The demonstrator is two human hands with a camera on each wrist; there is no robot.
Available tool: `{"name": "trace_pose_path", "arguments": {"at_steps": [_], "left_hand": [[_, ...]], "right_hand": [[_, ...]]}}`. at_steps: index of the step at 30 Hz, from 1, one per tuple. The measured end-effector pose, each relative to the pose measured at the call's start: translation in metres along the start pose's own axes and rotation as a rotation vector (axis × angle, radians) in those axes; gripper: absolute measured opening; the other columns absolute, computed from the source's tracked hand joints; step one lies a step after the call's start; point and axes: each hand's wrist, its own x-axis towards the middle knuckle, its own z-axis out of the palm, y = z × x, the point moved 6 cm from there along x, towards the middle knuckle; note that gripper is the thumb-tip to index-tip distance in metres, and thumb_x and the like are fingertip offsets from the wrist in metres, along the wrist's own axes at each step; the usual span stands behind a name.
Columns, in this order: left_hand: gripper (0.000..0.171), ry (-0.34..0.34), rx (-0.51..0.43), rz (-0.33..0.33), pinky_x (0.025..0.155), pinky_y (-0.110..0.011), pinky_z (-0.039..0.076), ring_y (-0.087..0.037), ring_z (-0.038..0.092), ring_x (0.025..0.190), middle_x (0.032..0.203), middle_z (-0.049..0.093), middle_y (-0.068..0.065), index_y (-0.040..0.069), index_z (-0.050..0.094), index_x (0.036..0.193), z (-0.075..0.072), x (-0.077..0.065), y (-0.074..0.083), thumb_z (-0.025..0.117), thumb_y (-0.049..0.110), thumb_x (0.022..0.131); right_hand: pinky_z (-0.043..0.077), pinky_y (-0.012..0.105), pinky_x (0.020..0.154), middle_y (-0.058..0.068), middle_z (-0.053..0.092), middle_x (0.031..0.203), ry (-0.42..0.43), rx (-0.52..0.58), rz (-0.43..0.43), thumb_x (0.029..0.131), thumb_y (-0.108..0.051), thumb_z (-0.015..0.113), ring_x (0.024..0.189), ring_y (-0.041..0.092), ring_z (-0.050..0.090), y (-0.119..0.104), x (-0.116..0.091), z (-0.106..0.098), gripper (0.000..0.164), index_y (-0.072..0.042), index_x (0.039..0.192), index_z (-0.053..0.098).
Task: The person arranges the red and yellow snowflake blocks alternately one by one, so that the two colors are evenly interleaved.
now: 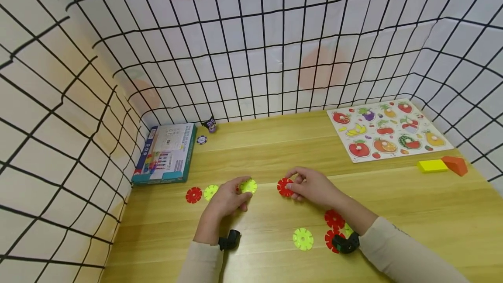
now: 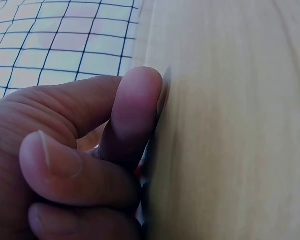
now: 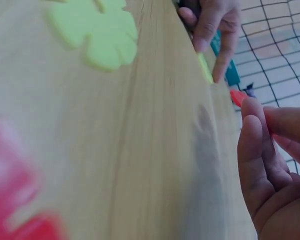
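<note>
My right hand pinches a red notched plastic disc between thumb and fingers, raised over the table in the right wrist view. To its left, my left hand has index finger and thumb at opposite edges of a yellow-green notched disc, low at the tabletop. In the left wrist view, the left fingers are bent close along the wood. A sliver of red shows under that hand, mostly hidden. Left of it lie another yellow-green disc and a red disc, roughly in a row.
Nearer me are a loose yellow-green disc and several discs, including a red one, partly under the right forearm. A boxed set, a small figurine, a fruit puzzle board and yellow and orange blocks stand farther out.
</note>
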Motion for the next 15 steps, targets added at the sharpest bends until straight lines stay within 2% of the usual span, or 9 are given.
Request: {"name": "trace_pose_path", "arguments": {"at_steps": [8, 15], "left_hand": [[0.049, -0.001, 0.008, -0.017, 0.036, -0.028, 0.04, -0.019, 0.048, 0.039, 0.06, 0.063, -0.006, 0.032, 0.046, 0.134, 0.0, 0.0, 0.001, 0.064, 0.029, 0.088], [0.049, 0.001, 0.002, -0.025, 0.037, -0.028, 0.039, -0.02, 0.048, 0.04, 0.06, 0.062, -0.005, 0.032, 0.047, 0.133, 0.0, 0.0, 0.0, 0.065, 0.03, 0.087]], "right_hand": [[0.053, 0.035, 0.054, 0.011, 0.059, 0.073, 0.008, -0.028, -0.031, 0.086, -0.019, 0.067, 0.06, 0.024, 0.064, -0.01, 0.034, 0.019, 0.021, -0.019, 0.105, 0.06], [0.053, 0.031, 0.052, 0.009, 0.06, 0.071, -0.039, -0.105, -0.065, 0.088, -0.017, 0.064, 0.058, 0.02, 0.064, -0.012, 0.049, 0.032, 0.02, -0.015, 0.107, 0.059]]}}
